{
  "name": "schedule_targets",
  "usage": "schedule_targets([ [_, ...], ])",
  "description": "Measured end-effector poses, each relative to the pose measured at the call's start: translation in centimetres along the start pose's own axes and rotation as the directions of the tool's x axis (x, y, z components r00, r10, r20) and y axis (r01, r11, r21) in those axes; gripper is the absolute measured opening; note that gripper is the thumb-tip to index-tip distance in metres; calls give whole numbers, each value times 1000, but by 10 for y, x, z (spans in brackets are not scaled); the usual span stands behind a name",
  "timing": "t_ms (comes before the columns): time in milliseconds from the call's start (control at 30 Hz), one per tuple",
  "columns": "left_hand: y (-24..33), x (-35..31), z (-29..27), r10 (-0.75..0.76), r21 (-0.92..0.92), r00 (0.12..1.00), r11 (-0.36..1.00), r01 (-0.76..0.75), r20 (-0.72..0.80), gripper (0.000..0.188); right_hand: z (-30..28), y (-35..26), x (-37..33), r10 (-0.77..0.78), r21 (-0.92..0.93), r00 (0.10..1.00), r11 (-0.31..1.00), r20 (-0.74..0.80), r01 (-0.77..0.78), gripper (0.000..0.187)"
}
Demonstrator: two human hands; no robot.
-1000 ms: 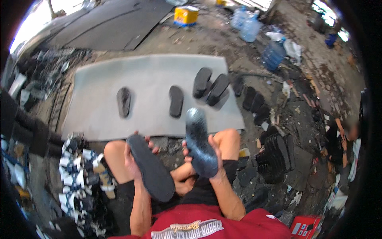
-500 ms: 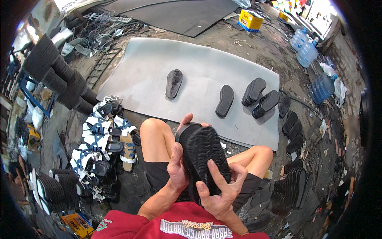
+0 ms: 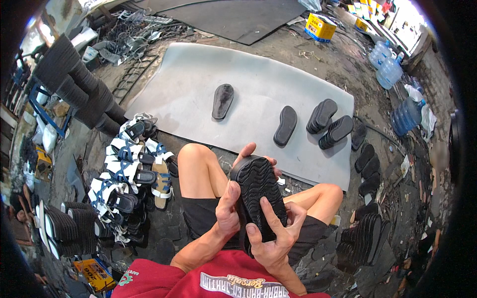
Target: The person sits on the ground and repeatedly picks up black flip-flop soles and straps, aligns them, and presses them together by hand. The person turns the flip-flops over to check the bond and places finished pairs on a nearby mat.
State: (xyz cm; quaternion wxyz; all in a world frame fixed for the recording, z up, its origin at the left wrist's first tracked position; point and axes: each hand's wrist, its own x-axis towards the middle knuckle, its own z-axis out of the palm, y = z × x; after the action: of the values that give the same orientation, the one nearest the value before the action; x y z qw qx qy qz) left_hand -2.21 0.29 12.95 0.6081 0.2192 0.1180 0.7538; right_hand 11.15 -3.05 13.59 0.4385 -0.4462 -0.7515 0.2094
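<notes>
Above my lap I hold a black shoe sole (image 3: 256,191), its wavy tread facing up and its toe end pointing away from me. My left hand (image 3: 229,211) grips its left edge, thumb along the side and fingertips showing past the far end. My right hand (image 3: 278,231) clasps the near right part, index finger lying on the tread and thumb at the left of the heel end. The sole's underside is hidden. Beyond my knees, a single sole (image 3: 223,102) and another sole (image 3: 285,126) lie on a grey sheet (image 3: 258,82).
Stacks of soles (image 3: 322,115) stand on the sheet's right side, with more soles (image 3: 369,169) on the floor. Strapped sandals (image 3: 134,174) pile up at my left, near tall sole stacks (image 3: 74,92). Water jugs (image 3: 389,73) and a yellow box (image 3: 320,27) stand farther off.
The sole has tilted slightly, showing more of its far edge, and both hands keep their hold. The whole view has shifted a little.
</notes>
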Motion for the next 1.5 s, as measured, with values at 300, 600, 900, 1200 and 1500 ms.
schedule_targets([
  [300,0,-1,-6,-11,-9,1000,1000,11,13,96,-1,-1,3,30,6,999,1000,36,-31,59],
  [600,-2,11,-12,20,-44,1000,999,-20,10,54,1,5,7,45,-14,989,999,144,-43,66],
  [900,31,32,-36,214,43,977,976,-213,-14,54,-7,46,-7,465,672,689,238,555,-701,66],
  [1200,7,-23,-35,-437,-468,896,811,353,-81,81,-44,143,-3,600,784,800,503,-12,-365,24],
  [1500,-51,-59,-70,-850,-151,394,363,919,350,87,-105,123,31,358,416,895,795,264,-441,16],
])
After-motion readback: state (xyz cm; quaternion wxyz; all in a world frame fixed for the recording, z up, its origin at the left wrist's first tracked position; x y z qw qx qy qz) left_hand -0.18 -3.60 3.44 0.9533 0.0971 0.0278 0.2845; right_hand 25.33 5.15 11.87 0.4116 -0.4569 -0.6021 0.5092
